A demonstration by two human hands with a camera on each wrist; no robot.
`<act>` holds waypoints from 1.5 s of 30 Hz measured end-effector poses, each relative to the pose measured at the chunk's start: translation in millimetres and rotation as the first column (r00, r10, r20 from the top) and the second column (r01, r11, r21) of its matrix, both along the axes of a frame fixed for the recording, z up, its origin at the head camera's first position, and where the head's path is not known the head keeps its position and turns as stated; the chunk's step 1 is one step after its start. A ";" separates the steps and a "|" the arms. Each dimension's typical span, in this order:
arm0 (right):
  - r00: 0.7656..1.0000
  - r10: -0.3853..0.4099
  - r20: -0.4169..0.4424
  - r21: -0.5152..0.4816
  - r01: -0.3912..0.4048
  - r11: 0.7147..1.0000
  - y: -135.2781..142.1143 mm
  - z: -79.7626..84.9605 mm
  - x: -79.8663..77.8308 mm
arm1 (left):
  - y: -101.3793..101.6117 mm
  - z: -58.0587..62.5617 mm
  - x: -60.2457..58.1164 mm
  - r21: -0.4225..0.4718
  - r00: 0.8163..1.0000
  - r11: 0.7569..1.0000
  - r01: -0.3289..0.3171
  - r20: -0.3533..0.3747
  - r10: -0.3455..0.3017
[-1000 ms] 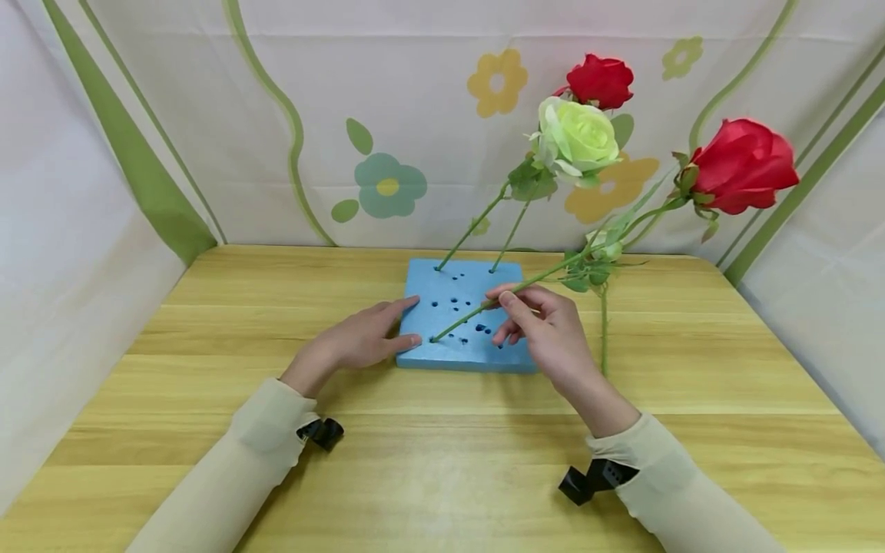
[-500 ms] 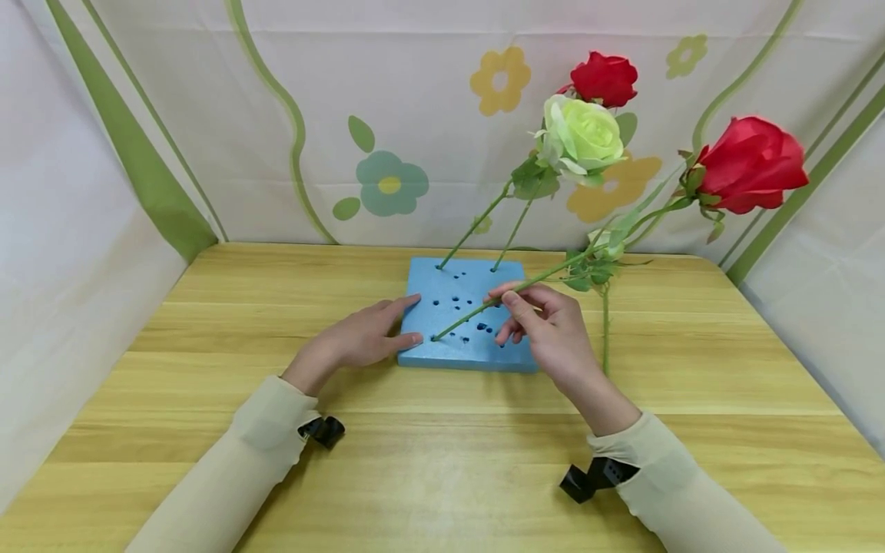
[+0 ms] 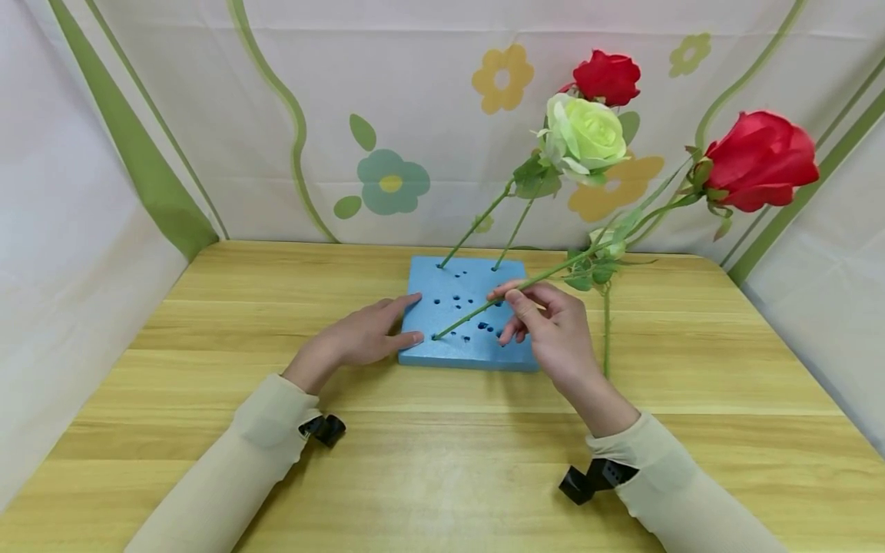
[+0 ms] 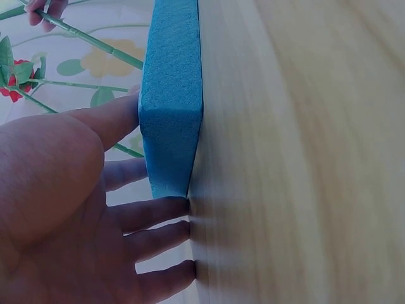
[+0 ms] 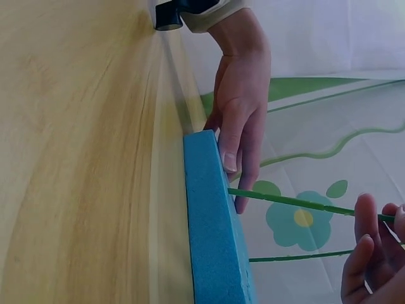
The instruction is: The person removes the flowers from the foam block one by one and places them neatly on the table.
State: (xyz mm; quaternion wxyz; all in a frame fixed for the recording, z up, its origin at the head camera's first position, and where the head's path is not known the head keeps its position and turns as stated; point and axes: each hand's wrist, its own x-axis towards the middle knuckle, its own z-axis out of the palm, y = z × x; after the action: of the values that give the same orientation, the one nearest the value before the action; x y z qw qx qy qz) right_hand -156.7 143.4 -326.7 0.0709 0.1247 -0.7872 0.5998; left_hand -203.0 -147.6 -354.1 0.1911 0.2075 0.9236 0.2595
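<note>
In the head view my right hand (image 3: 556, 330) pinches the green stem of a large red rose (image 3: 764, 161) between thumb and fingers. The stem slants down leftward, its lower end in the front-left hole of a blue foam block (image 3: 463, 352). My left hand (image 3: 362, 335) rests at the block's left edge, thumb and index finger on its top. In the left wrist view the other fingers (image 4: 155, 244) stretch beside the block, tips at the table. Behind, a pale green rose (image 3: 584, 138) and a smaller red rose (image 3: 608, 77) stand tilted in the block's back holes.
The block lies on a wooden table (image 3: 442, 476) and has several other holes. A pale flower (image 3: 608, 244) with leaves is behind the held stem; its own stem drops behind my right wrist. A flower-printed cloth (image 3: 442, 77) hangs at the table's back edge.
The large red rose's head has swung slightly to the right, its stem still in the same hole. Both hands stay nearly in place. The whole view has shifted a little.
</note>
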 end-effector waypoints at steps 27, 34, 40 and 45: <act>0.996 -0.008 0.092 -0.440 0.048 0.897 56.9 21.6 -18.0 | -0.7 0.1 1.0 0.008 1.000 1.000 0.002 -0.002 -0.002; 0.988 0.024 0.151 -0.447 0.047 0.893 73.6 18.2 -22.5 | 0.8 0.5 0.9 0.007 1.000 1.000 0.004 -0.006 -0.004; 0.984 0.001 0.180 -0.396 0.072 0.915 85.4 19.3 -25.9 | 0.7 0.3 1.3 0.010 1.000 1.000 -0.001 -0.007 0.001; 0.972 0.015 0.232 -0.372 0.075 0.925 95.2 17.3 -31.7 | 0.8 0.1 1.2 0.011 1.000 1.000 -0.004 -0.005 0.004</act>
State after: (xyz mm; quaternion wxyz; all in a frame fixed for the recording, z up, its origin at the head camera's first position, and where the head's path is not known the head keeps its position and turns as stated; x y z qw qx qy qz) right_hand -188.4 238.6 -309.5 0.0109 0.0258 -0.6613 0.7496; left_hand -201.8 -146.8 -354.0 0.1871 0.2075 0.9230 0.2645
